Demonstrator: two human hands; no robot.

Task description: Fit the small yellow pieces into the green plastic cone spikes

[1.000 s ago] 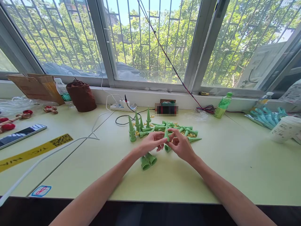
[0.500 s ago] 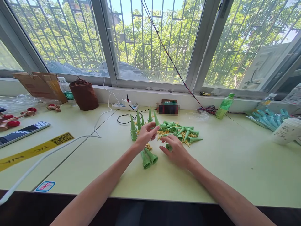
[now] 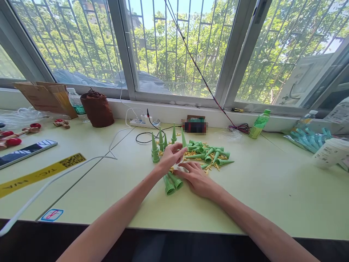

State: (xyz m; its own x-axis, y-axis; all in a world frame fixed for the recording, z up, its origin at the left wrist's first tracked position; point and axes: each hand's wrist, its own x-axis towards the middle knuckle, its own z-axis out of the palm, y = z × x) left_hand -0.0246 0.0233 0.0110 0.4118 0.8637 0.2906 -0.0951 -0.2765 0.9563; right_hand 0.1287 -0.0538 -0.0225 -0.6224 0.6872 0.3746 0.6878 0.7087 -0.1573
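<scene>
My left hand (image 3: 171,157) is closed round the base of a green plastic watering spike (image 3: 183,138), its point turned up. My right hand (image 3: 196,177) lies low over the table with fingers stretched to the left, near a few small yellow pegs (image 3: 171,169); its fingertips are partly hidden, and I see nothing held in them. Two green spikes (image 3: 169,188) lie just in front of my hands, wide ends toward me. Several others stand upright (image 3: 155,150) left of my left hand. A heap of green spikes (image 3: 217,154) mixed with yellow pegs spreads behind my right hand.
A white cable (image 3: 110,149) crosses the table on the left, near a phone (image 3: 27,153) and yellow tape (image 3: 43,174). At the back stand a brown pouch (image 3: 97,109), a power strip (image 3: 145,123) and a green bottle (image 3: 259,124). A white cup (image 3: 331,153) is on the right.
My hands have parted. The left has carried the spike leftward and back, while the right has let go of it and moved down and left toward the yellow pegs.
</scene>
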